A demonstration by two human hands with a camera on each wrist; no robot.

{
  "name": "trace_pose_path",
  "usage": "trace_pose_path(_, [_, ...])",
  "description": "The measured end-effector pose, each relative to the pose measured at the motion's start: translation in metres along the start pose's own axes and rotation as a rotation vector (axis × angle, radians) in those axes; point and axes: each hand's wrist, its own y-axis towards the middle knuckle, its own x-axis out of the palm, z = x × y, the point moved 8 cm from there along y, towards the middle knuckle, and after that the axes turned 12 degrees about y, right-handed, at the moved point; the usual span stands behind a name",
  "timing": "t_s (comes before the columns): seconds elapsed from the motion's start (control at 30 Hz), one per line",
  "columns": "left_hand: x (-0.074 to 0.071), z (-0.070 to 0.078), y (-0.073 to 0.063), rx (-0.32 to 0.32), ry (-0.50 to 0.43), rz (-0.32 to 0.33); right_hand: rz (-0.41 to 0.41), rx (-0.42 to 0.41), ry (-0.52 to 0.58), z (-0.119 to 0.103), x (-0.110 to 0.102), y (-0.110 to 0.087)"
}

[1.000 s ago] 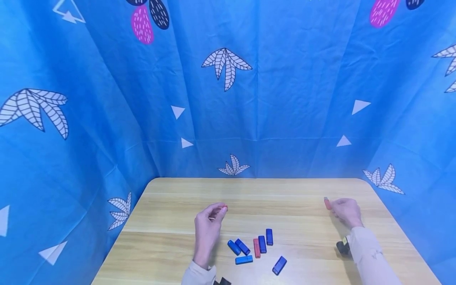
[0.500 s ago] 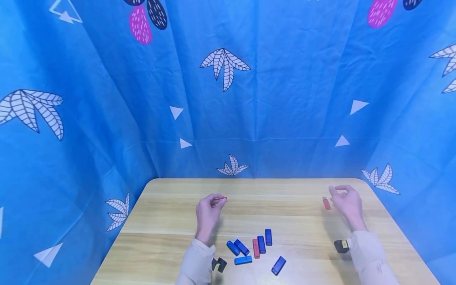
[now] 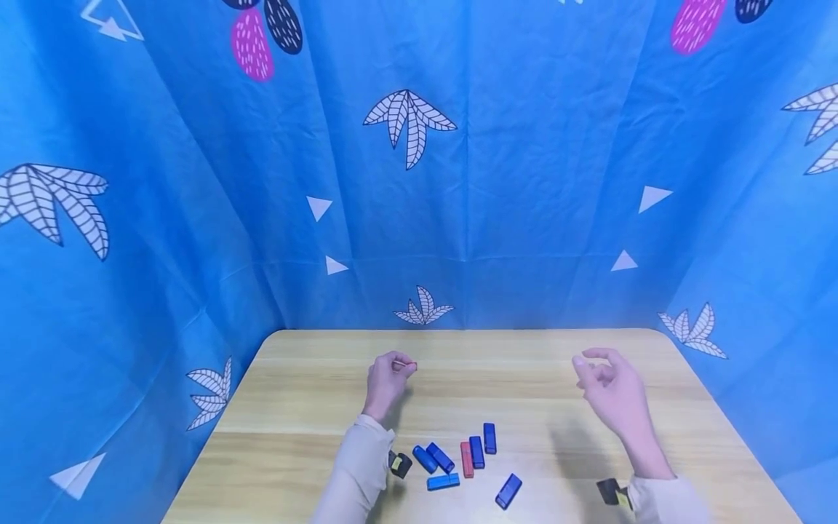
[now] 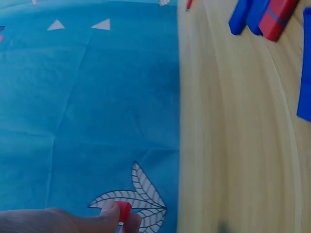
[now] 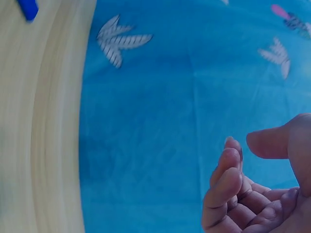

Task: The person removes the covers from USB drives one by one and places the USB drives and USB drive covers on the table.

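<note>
My left hand (image 3: 386, 382) is raised over the far half of the wooden table, pinching a small red piece (image 4: 125, 210) between thumb and fingers; most of the piece is covered by them. Over the right side hangs my right hand (image 3: 614, 389), thumb and fingers bent loosely apart with nothing between them. The red USB stick seen there earlier is hidden behind it in the head view; a bit of red (image 4: 189, 4) shows at the top of the left wrist view. Nearer the front lie a red USB stick (image 3: 467, 460) and several blue USB sticks (image 3: 508, 490).
The light wooden table (image 3: 275, 407) has a rounded far edge. Close behind and beside it hangs a blue patterned curtain (image 3: 524, 182). Black wrist cameras (image 3: 399, 463) sit at both cuffs.
My right hand let go of the red USB stick at the right, rose, then swung left and nearer. My left hand moved slightly farther away, still pinching the red piece.
</note>
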Motion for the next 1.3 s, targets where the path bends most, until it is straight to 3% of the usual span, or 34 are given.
trace_pose_path(0.27, [0.011,-0.022,0.02,-0.081,0.092,0.001,-0.028,-0.098,0.013,-0.025,0.015,-0.035])
trace_pose_path(0.63, [0.018,-0.051,0.045,-0.169,0.265,-0.041,-0.095,-0.019,0.068,-0.021,0.024,-0.057])
trace_pose_path(1.3, [0.032,-0.046,0.047,-0.097,0.312,-0.067,-0.091,0.035,0.037,-0.012,0.027,-0.074])
